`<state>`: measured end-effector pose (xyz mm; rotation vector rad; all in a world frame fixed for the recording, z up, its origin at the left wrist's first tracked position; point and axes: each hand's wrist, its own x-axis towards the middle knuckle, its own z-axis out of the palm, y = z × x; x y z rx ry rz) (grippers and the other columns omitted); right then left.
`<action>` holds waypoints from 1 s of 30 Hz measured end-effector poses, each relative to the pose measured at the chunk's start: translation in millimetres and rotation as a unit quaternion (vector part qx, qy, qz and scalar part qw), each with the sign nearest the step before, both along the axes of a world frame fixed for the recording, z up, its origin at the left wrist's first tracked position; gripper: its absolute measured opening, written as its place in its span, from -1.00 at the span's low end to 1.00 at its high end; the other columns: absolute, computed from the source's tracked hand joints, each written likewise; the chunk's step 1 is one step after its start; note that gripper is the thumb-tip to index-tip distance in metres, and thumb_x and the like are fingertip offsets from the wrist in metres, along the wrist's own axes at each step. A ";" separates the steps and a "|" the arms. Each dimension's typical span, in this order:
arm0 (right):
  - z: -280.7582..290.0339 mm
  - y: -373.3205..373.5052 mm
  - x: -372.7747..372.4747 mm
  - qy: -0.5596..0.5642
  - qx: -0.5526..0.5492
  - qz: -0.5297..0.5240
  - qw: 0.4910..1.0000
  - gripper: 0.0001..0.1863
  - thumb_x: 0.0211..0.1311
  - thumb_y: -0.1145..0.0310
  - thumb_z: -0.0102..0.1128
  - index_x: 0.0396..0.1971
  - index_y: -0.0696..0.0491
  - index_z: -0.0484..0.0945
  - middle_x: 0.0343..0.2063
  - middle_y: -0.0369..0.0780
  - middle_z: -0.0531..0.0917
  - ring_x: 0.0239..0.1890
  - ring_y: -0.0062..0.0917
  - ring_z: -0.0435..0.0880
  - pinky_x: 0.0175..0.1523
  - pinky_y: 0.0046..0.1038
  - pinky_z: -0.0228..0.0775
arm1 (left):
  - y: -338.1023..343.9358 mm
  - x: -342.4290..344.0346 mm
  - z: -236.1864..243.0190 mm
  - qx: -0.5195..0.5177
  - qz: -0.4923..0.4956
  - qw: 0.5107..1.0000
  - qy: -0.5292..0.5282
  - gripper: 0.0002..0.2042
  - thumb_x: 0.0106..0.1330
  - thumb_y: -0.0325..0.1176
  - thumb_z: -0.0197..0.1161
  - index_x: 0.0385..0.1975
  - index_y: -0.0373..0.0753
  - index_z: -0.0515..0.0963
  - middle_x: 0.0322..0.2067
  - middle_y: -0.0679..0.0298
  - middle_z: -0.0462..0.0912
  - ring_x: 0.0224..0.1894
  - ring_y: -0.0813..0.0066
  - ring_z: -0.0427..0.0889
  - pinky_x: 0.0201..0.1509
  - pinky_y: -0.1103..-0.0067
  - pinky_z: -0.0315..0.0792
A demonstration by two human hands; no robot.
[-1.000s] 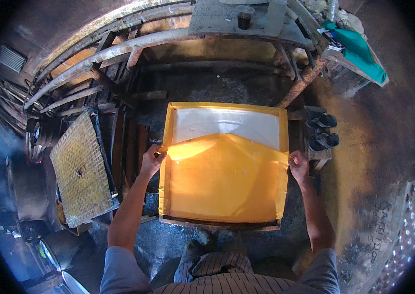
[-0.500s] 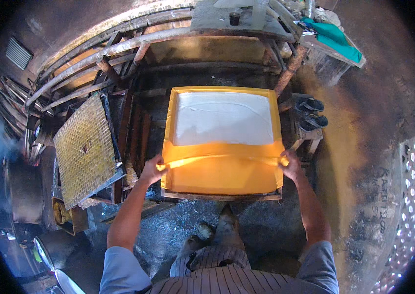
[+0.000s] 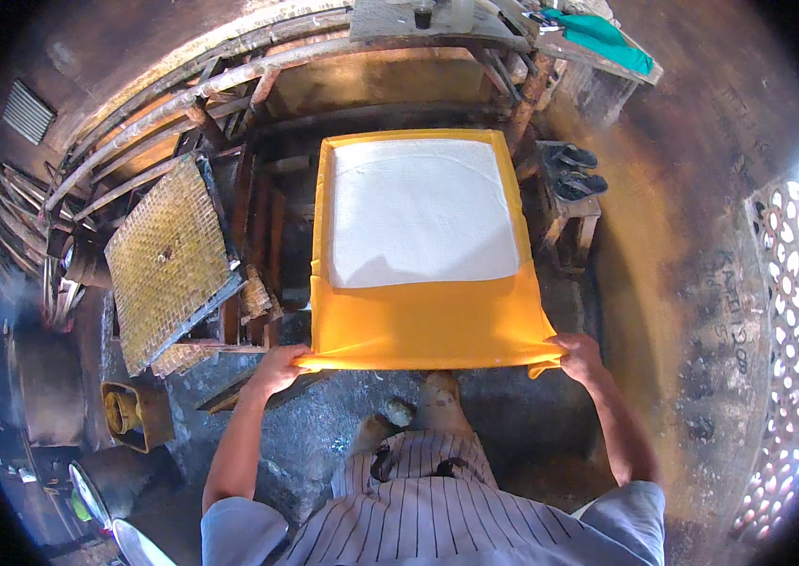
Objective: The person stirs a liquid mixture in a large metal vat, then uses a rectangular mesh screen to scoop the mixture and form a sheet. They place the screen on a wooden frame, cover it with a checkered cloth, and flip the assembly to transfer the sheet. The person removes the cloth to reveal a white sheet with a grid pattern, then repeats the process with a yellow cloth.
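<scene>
A square frame lined with yellow-orange cloth [image 3: 418,325] stands in front of me, and a smooth white slab-like mass [image 3: 423,212] fills it. The cloth wraps over the rim on the far side and both sides; at the near end it lies over part of the white mass. My left hand [image 3: 279,369] is closed on the cloth's near left corner. At the near right corner, my right hand [image 3: 578,357] grips a bunched piece of it. Between my hands the near edge runs taut. The frame's front side is hidden beneath the cloth.
To the left, a woven yellowish mat on a board [image 3: 168,264] leans on a dark rack. A square yellow tin [image 3: 137,415] sits on the floor. Dark sandals [image 3: 575,172] rest on a wooden stool [image 3: 564,222] at right. Behind is a table [image 3: 437,28] holding a glass [image 3: 423,14].
Both hands have drawn the cloth's near edge toward me, past the frame's front. Its raised fold is now stretched flat, and more of the white mass shows. The view has shifted a little.
</scene>
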<state>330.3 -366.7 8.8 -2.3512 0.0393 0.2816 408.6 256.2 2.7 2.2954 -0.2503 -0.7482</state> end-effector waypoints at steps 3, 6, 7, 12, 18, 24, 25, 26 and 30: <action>19.2 -0.3 -57.4 0.064 0.043 -0.107 0.991 -0.66 -0.11 0.72 0.16 -0.32 0.04 0.71 -0.42 -0.18 0.74 -0.34 -0.44 0.73 -0.22 -0.46 0.52 | 8.0 -28.1 34.1 0.002 -0.010 0.999 0.046 -0.79 0.17 -0.43 0.30 -0.19 -0.22 0.61 -0.33 0.21 0.68 -0.23 0.44 0.62 -0.11 0.48 0.44; 40.5 -19.1 -117.2 0.080 -0.159 0.081 0.981 -0.67 -0.05 0.63 0.13 -0.26 0.02 0.69 -0.38 -0.16 0.73 -0.32 -0.34 0.72 -0.24 -0.38 0.52 | 6.1 -56.2 85.2 -0.044 -0.099 0.989 0.097 -0.71 0.11 -0.43 0.34 -0.14 -0.31 0.62 -0.31 0.32 0.69 -0.24 0.57 0.59 -0.12 0.50 0.45; 50.1 -14.8 -125.3 0.120 -0.186 0.102 0.970 -0.68 -0.01 0.58 0.13 -0.23 0.00 0.68 -0.36 -0.16 0.73 -0.30 -0.29 0.72 -0.22 -0.35 0.52 | 31.9 -84.2 76.2 -0.157 0.071 0.945 0.278 -0.69 0.09 -0.43 0.36 -0.13 -0.32 0.64 -0.27 0.36 0.69 -0.23 0.56 0.60 -0.08 0.51 0.46; 37.1 -35.4 -144.0 0.191 -0.127 0.081 0.970 -0.77 0.06 0.35 0.14 -0.25 -0.02 0.63 -0.23 -0.12 0.68 -0.09 -0.13 0.62 -0.03 -0.17 0.45 | 48.2 -116.1 80.7 -0.169 0.101 0.926 0.323 -0.73 0.08 -0.40 0.40 -0.23 -0.38 0.67 -0.31 0.28 0.71 -0.26 0.56 0.61 -0.04 0.58 0.43; -117.7 -9.8 -86.3 0.011 -0.205 0.023 0.979 -0.76 -0.10 0.27 0.26 -0.40 0.06 0.67 -0.38 -0.07 0.69 -0.28 -0.10 0.67 -0.24 -0.16 0.50 | 7.2 -55.5 -87.0 -0.019 0.011 0.978 0.210 -0.61 0.09 -0.34 0.45 -0.08 -0.35 0.61 -0.21 0.16 0.70 -0.22 0.41 0.66 -0.07 0.47 0.50; -157.4 23.0 -21.0 0.126 -0.031 -0.270 0.954 -0.72 0.08 0.15 0.11 -0.26 -0.06 0.63 -0.22 -0.13 0.69 -0.05 -0.17 0.63 0.05 -0.16 0.48 | 47.9 21.2 -152.2 0.004 0.223 0.973 0.052 -0.56 0.22 -0.13 0.22 0.08 -0.13 0.49 0.05 0.16 0.55 0.10 0.25 0.46 0.10 0.25 0.34; -158.9 14.2 -12.0 0.109 -0.060 -0.299 0.946 -0.75 0.07 0.19 0.15 -0.27 -0.06 0.64 -0.25 -0.16 0.70 -0.08 -0.22 0.66 0.04 -0.21 0.50 | 55.5 42.9 -163.6 -0.051 0.292 0.949 0.107 -0.55 0.25 -0.09 0.16 0.11 -0.09 0.46 0.07 0.16 0.52 0.19 0.24 0.40 0.15 0.19 0.27; -161.7 7.2 8.9 0.089 -0.084 -0.313 0.942 -0.77 0.06 0.24 0.19 -0.27 -0.06 0.65 -0.28 -0.19 0.71 -0.12 -0.27 0.68 0.02 -0.25 0.51 | 66.1 56.7 -164.2 -0.090 0.356 0.920 0.135 -0.54 0.28 -0.05 0.10 0.15 -0.05 0.43 0.10 0.16 0.49 0.28 0.24 0.33 0.21 0.14 0.21; -186.3 -40.9 90.4 0.067 -0.033 -0.401 0.913 -0.71 0.06 0.35 0.22 -0.15 -0.07 0.66 -0.20 -0.23 0.73 -0.08 -0.36 0.69 0.05 -0.32 0.52 | 39.5 135.4 -168.7 -0.244 0.474 0.833 0.150 -0.41 0.32 0.02 0.13 0.34 0.03 0.25 0.34 0.39 0.28 0.41 0.19 0.13 0.40 0.18 -0.09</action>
